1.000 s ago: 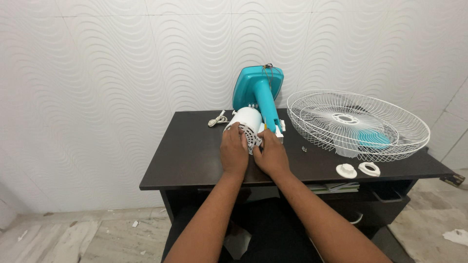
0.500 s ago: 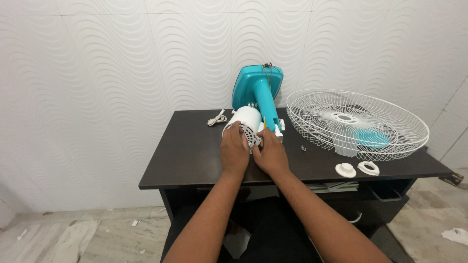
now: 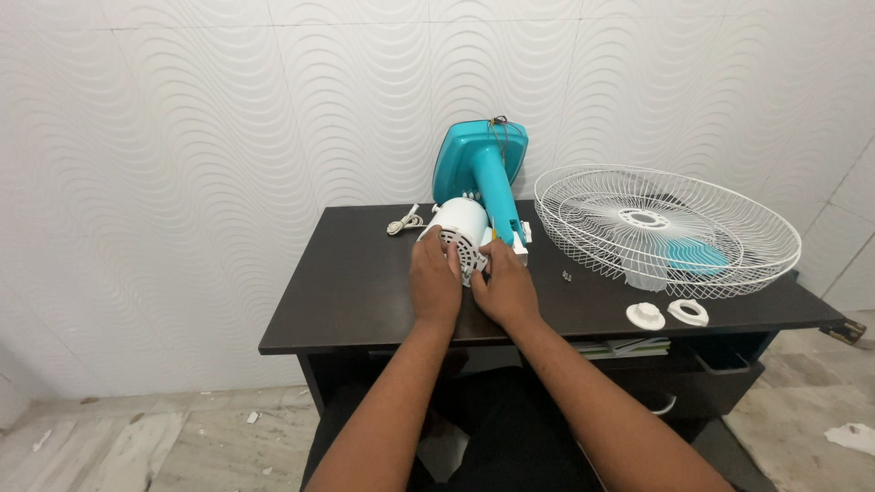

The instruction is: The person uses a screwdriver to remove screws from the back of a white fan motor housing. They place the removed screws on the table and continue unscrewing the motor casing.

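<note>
A dismantled fan lies on a dark table [image 3: 355, 292]. Its white motor housing [image 3: 463, 230] points toward me, joined to a teal stand and base [image 3: 483, 173] that leans against the wall. My left hand [image 3: 434, 282] grips the left side of the motor housing's vented face. My right hand [image 3: 503, 287] is pressed against its right side, fingers curled at the front. What the fingertips touch is hidden.
A white wire fan guard [image 3: 665, 228] with a teal blade under it rests at the table's right. Two white round caps [image 3: 645, 315] [image 3: 688, 312] lie near the front edge, a small screw [image 3: 566, 275] left of the guard, and a white cord [image 3: 403, 221] at the back.
Both hands stay on the motor housing with only slight shifts of the fingers. Nothing else on the table has moved.
</note>
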